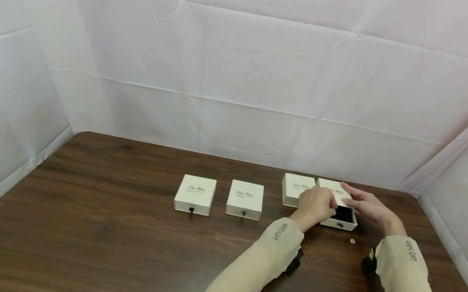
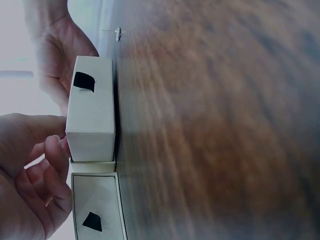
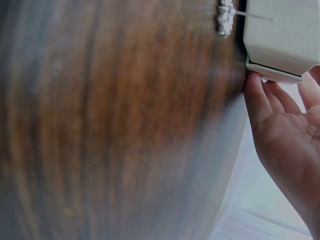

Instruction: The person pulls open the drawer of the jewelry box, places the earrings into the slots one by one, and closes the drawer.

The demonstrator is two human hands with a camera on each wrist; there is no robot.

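Evidently the drawer box (image 1: 340, 211) near the table's (image 1: 110, 228) far right corner is being worked open: its black-lined tray juts toward the person. The left hand (image 1: 315, 206) curls its fingers against the box's left side, holding it; the right hand (image 1: 367, 204) lies with straight fingers on the sleeve. A small ring (image 1: 352, 241) sits just in front. Likely next comes picking up that ring, needing a fine pinch.

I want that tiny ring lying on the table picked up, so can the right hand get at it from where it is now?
Probably yes. The small ring lies alone on bare table, in front of the open drawer box and apart from it. The right hand rests on that box nearby, and nothing lies between.
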